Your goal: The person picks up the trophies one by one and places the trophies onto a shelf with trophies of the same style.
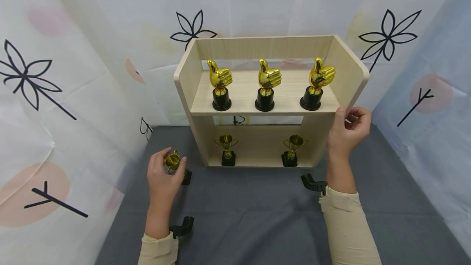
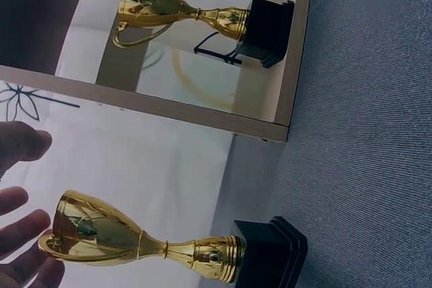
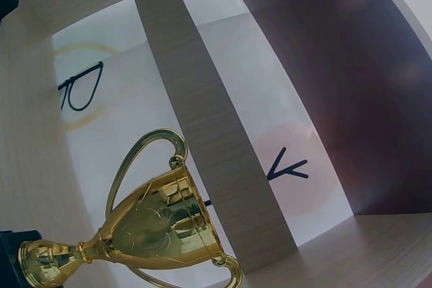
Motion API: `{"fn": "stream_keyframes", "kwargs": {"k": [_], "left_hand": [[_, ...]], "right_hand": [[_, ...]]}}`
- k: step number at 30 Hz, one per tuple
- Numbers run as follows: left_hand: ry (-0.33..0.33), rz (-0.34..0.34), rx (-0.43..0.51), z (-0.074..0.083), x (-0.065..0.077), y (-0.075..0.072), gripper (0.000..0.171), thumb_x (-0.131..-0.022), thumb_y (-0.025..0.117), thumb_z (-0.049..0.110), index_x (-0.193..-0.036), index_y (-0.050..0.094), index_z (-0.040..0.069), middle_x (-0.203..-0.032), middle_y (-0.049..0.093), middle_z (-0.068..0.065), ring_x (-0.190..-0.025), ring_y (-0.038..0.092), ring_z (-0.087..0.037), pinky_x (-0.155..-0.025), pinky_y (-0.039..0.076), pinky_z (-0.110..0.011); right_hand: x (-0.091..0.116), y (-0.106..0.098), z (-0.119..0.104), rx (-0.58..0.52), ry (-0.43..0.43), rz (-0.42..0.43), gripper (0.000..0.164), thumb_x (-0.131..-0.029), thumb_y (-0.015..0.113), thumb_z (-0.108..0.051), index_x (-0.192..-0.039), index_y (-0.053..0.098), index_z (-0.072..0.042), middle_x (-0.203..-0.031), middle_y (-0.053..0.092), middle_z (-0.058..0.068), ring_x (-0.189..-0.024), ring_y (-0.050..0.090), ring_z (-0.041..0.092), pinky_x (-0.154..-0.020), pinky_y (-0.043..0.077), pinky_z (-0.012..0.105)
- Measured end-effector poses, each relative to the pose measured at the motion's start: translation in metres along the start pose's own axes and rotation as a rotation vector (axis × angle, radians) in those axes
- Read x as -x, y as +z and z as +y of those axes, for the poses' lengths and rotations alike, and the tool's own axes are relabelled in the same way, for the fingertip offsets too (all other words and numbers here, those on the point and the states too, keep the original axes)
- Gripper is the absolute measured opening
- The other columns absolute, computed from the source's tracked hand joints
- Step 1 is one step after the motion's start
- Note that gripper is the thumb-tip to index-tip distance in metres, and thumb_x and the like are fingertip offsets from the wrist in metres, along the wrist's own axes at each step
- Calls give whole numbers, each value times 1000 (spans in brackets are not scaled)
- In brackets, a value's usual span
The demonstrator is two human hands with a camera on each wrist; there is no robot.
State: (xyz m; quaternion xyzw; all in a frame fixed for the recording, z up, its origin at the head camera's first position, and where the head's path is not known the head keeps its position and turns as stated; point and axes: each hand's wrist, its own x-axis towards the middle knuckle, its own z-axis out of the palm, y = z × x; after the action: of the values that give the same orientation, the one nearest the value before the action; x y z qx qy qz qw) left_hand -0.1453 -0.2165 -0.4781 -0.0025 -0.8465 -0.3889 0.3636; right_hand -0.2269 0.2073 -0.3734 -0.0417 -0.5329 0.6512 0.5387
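Observation:
My left hand (image 1: 164,177) is at a gold trophy cup (image 1: 172,161) standing left of the wooden shelf (image 1: 265,113). In the left wrist view, the fingers (image 2: 23,234) are near the cup's handle, and the thumb is apart from the cup. The trophy's black base (image 2: 270,254) is on the dark cloth. My right hand (image 1: 347,130) holds the shelf's right side panel near the middle board, thumb at the front edge and curled fingers outside. Two more trophy cups, a left one (image 1: 227,147) and a right one (image 1: 293,149), stand upright on the lower level.
On the upper level stand three gold thumbs-up trophies (image 1: 265,85) with black round bases. A dark grey cloth (image 1: 257,216) covers the table. Patterned white fabric (image 1: 110,19) hangs behind and along both sides.

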Motion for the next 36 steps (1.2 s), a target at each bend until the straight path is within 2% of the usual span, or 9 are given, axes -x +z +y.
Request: {"fn": "stream_keyframes", "kwargs": {"k": [9,14,23,31,36], "left_hand": [[-10,-7,-27,0,1,-2,52,-89,87,12,-133,65,-6,-125,64,-28,-114,59,-46,-96,47,-50],[-23,-23,-42,1,1,-3,53,-89,87,13,-133,65,-6,-125,64,-27,-111,58,-41,-93,46,-49],[-7,-20,-61,-1,1,-3,51,-89,87,13,-132,65,-6,-123,65,-26,-105,57,-39,-88,44,-45],[-24,-32,-59,-3,2,-5,54,-89,88,14,-134,64,-5,-124,63,-26,-110,58,-42,-92,46,-48],[-42,-38,-53,-6,2,-6,55,-88,88,13,-134,64,-5,-124,62,-27,-113,59,-45,-96,49,-54]], "right_hand": [[0,-1,2,10,10,0,14,-92,67,-10,-88,57,-19,-87,53,-6,-75,54,7,-68,40,24],[0,-2,4,17,12,-1,13,-92,67,-11,-89,57,-19,-88,53,-6,-76,55,8,-69,41,24],[1,0,-2,12,22,-2,14,-93,66,-10,-89,56,-19,-89,52,-5,-76,54,8,-70,41,24],[1,1,-4,28,19,-8,12,-93,66,-10,-90,57,-18,-87,51,-9,-76,52,7,-70,39,24],[1,0,-4,20,7,-3,13,-93,66,-9,-89,57,-18,-87,51,-8,-75,51,7,-69,39,23]]}}
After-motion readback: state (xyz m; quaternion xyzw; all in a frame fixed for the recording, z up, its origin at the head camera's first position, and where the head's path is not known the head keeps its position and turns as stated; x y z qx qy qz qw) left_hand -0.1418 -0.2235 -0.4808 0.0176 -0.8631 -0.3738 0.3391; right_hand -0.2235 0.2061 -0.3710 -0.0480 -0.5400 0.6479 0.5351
